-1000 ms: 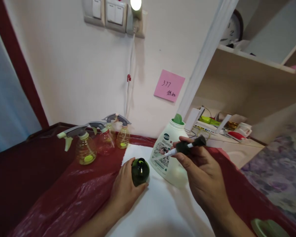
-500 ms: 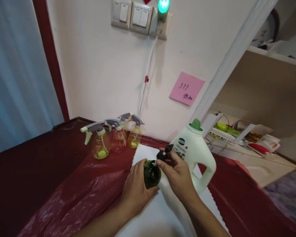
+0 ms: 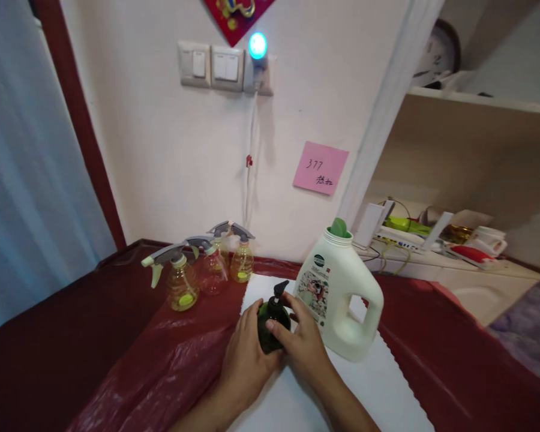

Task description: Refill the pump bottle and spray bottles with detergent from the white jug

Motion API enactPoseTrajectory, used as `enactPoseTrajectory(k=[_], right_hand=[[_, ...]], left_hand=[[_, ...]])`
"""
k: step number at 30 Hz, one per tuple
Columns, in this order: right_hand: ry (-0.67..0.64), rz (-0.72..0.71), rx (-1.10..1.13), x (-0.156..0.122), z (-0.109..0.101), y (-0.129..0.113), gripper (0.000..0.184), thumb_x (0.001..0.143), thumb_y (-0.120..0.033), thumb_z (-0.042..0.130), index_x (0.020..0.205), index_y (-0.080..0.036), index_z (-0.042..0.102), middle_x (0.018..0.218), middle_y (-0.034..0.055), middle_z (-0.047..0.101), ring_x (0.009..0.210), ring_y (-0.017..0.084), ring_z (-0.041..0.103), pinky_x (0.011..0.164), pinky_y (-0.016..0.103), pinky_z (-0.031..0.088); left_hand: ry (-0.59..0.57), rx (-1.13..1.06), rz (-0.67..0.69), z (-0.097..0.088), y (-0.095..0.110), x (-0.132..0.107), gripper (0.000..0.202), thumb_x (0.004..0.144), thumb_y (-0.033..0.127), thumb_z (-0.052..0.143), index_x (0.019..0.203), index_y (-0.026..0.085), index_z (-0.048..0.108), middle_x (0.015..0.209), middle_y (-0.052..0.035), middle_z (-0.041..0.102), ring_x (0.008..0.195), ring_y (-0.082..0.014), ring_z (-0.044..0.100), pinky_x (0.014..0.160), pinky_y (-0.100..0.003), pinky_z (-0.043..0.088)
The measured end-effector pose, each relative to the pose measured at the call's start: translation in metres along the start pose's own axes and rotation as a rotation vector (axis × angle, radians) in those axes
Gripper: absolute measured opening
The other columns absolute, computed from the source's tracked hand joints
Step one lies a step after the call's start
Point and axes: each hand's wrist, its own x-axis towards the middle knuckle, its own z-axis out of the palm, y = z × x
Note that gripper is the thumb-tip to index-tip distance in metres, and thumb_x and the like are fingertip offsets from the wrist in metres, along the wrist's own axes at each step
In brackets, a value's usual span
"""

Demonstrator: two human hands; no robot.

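A small dark green bottle stands on a white sheet. My left hand is wrapped round its body from the left. A black pump top sits in the bottle's neck, and my right hand has its fingers closed round the collar of that pump. Just right of my hands stands a white detergent jug with a handle and a green cap.
Several clear yellow spray bottles with grey triggers stand at the back left on the red plastic cover. A cable hangs from the wall plug. A pink note is stuck on the wall. A cluttered shelf lies to the right.
My right hand brought the pump with its tube down from beside the jug into the green bottle's neck. It now grips the collar on the bottle. The view also shifted.
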Motion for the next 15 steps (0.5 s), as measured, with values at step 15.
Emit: enactPoseTrajectory(k=[15], right_hand=[[-0.054, -0.045, 0.039, -0.006, 0.003, -0.007, 0.057, 0.070, -0.023, 0.075, 0.126, -0.020, 0.064, 0.128, 0.0110, 0.065, 0.122, 0.030, 0.059, 0.109, 0.045, 0.043]], left_hand=[[-0.193, -0.218, -0.048, -0.023, -0.014, 0.011, 0.129, 0.064, 0.039, 0.083, 0.159, 0.015, -0.001, 0.161, -0.0264, 0.034, 0.146, -0.0356, 0.043, 0.116, -0.050, 0.042]])
